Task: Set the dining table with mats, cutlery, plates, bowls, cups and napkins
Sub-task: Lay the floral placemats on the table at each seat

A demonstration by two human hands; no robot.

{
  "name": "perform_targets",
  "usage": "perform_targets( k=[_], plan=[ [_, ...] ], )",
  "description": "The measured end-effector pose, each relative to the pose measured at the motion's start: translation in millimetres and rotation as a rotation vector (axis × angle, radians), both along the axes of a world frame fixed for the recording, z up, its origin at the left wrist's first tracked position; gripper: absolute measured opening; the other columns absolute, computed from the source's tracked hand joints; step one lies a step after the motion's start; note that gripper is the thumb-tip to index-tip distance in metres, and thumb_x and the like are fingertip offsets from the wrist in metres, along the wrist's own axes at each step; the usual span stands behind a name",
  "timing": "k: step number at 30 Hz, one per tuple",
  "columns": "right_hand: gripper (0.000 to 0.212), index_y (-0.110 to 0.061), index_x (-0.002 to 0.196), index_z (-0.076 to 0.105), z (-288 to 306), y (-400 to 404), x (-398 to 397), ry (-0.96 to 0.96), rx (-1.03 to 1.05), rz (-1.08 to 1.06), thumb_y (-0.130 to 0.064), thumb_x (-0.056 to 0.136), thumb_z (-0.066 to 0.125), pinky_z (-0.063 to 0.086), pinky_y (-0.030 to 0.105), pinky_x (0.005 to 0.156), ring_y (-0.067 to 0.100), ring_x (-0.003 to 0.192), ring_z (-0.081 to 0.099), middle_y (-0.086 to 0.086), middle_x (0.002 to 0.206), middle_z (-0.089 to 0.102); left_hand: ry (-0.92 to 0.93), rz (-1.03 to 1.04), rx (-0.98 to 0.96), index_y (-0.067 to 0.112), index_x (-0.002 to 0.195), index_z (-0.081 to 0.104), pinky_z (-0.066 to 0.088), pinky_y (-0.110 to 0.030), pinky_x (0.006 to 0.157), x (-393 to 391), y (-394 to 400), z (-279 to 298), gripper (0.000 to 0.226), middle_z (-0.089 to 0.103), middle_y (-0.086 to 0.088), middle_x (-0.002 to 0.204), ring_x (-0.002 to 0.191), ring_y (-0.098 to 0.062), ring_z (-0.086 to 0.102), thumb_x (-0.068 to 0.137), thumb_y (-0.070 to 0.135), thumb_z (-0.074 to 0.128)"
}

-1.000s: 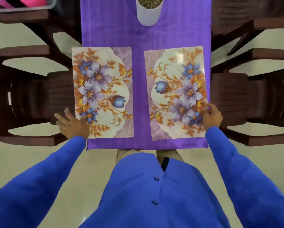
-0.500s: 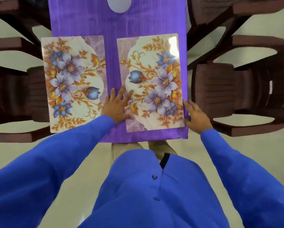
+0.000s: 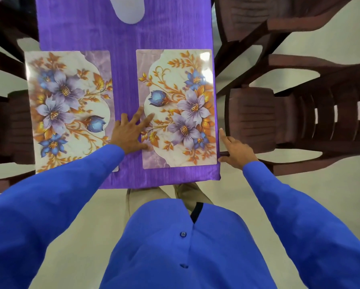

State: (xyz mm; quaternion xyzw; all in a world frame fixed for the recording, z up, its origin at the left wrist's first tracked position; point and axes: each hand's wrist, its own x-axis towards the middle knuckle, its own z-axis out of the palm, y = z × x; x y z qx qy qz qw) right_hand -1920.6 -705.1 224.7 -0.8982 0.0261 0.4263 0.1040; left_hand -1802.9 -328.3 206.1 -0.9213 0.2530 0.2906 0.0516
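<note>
Our left hand point(image 3: 131, 133) lies flat, fingers spread. Our right hand point(image 3: 236, 151) is relaxed, index finger extended. Both blue-sleeved arms reach forward.

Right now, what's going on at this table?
A person in blue sleeves is setting the table and is at the mat stage. Two floral mats lie side by side on the purple cloth. The left hand lies flat, fingers spread, on the inner edge of the right mat; the right hand touches its outer edge at the table's side. The left mat lies untouched. A white cup stands farther up. No cutlery, plates or bowls show.
</note>
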Motion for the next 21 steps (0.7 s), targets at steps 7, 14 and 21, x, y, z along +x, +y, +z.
perform_targets(
  k=[7, 14, 21],
  plan=[
    [0.118, -0.028, 0.162, -0.018, -2.1, 1.8, 5.9, -0.006, -0.050, 0.105, -0.050, 0.091, 0.073, 0.043, 0.060, 0.111, 0.033, 0.135, 0.053, 0.010, 0.156, 0.042, -0.007, 0.018, -0.015, 0.045, 0.163, -0.013, 0.045, -0.055, 0.107, -2.8, 0.3, 0.9, 0.123, -0.011, -0.002, 0.176, 0.135, -0.046, 0.037, 0.075, 0.088, 0.061],
    [0.117, -0.028, 0.163, -0.015, -7.1, 1.5, 11.5, 0.015, -0.096, 0.175, -0.054, 0.090, 0.073, 0.043, 0.058, 0.111, 0.033, 0.134, 0.053, 0.011, 0.151, 0.047, -0.006, 0.018, -0.013, 0.045, 0.163, -0.012, 0.045, -0.057, 0.108, -3.5, -2.2, 0.6, 0.124, -0.009, -0.003, 0.176, 0.135, -0.048, 0.036, 0.074, 0.088, 0.062],
    [0.115, -0.033, 0.162, -0.016, -8.7, -0.5, 9.4, 0.025, -0.048, 0.152, -0.054, 0.091, 0.072, 0.042, 0.059, 0.111, 0.031, 0.128, 0.057, 0.010, 0.143, 0.052, -0.008, 0.020, -0.012, 0.043, 0.165, -0.008, 0.044, -0.056, 0.109, -2.8, 0.0, 3.0, 0.123, -0.008, -0.003, 0.176, 0.135, -0.047, 0.036, 0.074, 0.087, 0.063]
  ],
)
